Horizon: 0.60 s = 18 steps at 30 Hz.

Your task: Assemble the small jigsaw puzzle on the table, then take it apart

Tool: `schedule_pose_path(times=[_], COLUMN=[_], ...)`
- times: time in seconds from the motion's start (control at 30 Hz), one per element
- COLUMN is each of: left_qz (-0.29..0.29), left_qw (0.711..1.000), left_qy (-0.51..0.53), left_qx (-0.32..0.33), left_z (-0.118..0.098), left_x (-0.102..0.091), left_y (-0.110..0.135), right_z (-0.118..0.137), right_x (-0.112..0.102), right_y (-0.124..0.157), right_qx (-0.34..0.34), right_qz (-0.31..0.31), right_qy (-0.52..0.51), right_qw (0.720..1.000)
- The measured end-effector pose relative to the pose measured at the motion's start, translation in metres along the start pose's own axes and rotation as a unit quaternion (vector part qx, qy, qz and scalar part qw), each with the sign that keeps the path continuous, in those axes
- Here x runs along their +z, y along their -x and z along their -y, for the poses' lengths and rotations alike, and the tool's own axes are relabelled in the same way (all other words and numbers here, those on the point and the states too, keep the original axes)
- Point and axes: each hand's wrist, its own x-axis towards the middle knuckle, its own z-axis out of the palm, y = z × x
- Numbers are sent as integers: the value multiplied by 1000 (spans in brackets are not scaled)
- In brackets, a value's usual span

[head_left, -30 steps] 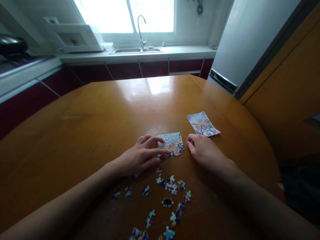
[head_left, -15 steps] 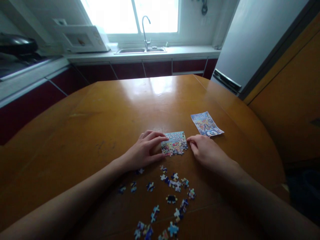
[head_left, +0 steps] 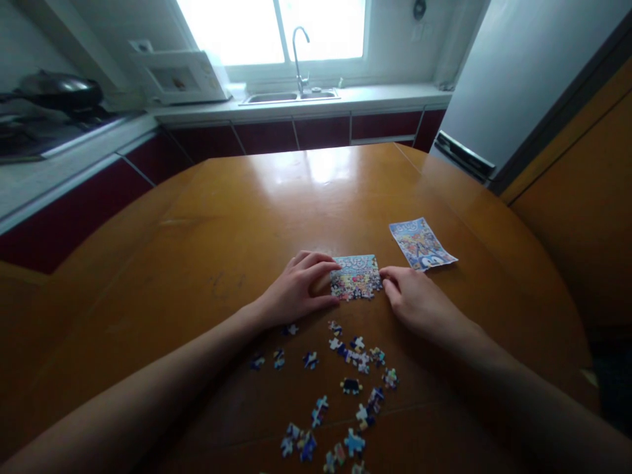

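Observation:
A small, partly joined jigsaw block lies on the round wooden table. My left hand rests flat beside it, fingers stretched out and touching its left edge. My right hand lies on the table at the block's right edge, fingers curled loosely with the tips against the block. Several loose puzzle pieces are scattered on the table nearer to me, between my forearms.
A printed picture card lies to the right of the block. Behind the table runs a counter with a sink and tap, a white microwave and a pan. A fridge stands at the right.
My right hand has closed in on the block's right edge, and my left fingers have slid off its top to its left edge. The camera has shifted slightly.

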Motion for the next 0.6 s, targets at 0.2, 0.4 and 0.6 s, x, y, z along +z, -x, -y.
schedule_pose_path(times=[0.2, 0.4, 0.6], left_qz=[-1, -13, -17], left_qw=[1000, 1000, 1000], left_qy=[-15, -6, -4], left_qx=[-7, -7, -7], left_z=[1, 2, 3], left_x=[1, 2, 3], left_y=[0, 0, 0], right_z=[-1, -2, -2], right_x=[3, 5, 4], right_y=[-2, -3, -3], right_qx=[3, 3, -5], right_qz=[-3, 2, 6], right_qy=[-9, -19, -20], right_qw=[1000, 1000, 1000])
